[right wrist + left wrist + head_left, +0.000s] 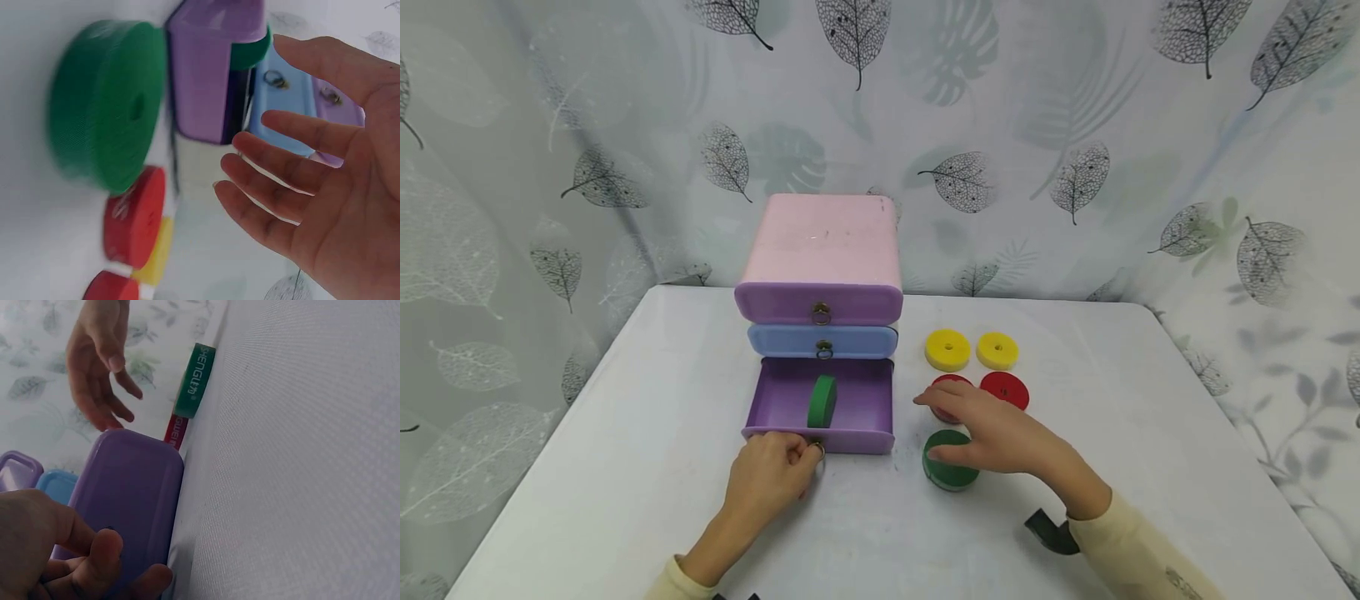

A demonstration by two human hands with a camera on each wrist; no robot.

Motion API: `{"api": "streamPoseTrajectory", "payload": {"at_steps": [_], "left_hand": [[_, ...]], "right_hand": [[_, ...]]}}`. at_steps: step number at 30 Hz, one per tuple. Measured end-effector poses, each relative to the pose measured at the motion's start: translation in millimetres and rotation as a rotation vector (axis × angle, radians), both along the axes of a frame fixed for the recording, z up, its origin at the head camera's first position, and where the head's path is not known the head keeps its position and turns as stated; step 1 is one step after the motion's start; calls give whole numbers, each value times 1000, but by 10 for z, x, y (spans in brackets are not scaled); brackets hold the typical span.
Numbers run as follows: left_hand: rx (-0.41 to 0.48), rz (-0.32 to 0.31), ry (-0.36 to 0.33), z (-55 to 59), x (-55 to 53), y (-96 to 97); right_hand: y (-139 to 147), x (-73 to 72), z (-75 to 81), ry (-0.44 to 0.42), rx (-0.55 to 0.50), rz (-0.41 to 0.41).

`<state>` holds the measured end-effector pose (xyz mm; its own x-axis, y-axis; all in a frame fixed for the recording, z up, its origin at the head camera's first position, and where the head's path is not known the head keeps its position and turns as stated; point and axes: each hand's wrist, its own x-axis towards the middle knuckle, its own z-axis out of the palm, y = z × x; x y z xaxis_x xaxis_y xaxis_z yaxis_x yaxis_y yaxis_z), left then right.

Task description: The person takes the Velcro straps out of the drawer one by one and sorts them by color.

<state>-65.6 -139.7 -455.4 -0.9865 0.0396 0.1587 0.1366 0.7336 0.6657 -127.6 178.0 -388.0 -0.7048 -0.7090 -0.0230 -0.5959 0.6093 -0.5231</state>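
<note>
My left hand [769, 473] is at the front of the pulled-out purple bottom drawer [861, 442], thumb and forefinger pinching its small ring pull [818, 451]. Inside that drawer a green disc [822, 402] stands on its edge. Over the table to the right, my right hand [1000, 429] hovers with fingers spread and nothing in the palm [350, 181]. Below it lies another thick green disc [106, 106] with a small centre hole, partly covered by the thumb in the head view. A red disc [951, 382] is partly hidden behind the fingers.
The drawer unit has a pink top [827, 237], a purple upper drawer [782, 304] and a blue middle drawer [865, 342], both pushed in. Two yellow discs [947, 350] and a second red disc [1006, 389] lie right of it. Leaf-patterned cloth [1037, 125] hangs behind the white table [625, 467].
</note>
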Motion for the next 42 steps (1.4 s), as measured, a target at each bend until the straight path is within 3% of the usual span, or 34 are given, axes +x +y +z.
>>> {"api": "streamPoseTrajectory", "payload": {"at_steps": [9, 13, 22, 35, 42], "left_hand": [[7, -1, -6, -10, -9, -4], [-4, -10, 13, -12, -14, -12], [-10, -25, 43, -3, -14, -25], [8, -30, 42, -11, -11, -28], [3, -36, 40, -11, -16, -44]], "right_hand": [[-354, -53, 156, 102, -5, 131], [-460, -73, 197, 136, 2, 148], [-611, -129, 255, 126, 3, 159], [-932, -274, 194, 86, -30, 252], [-1092, -312, 172, 42, -7, 262]]}}
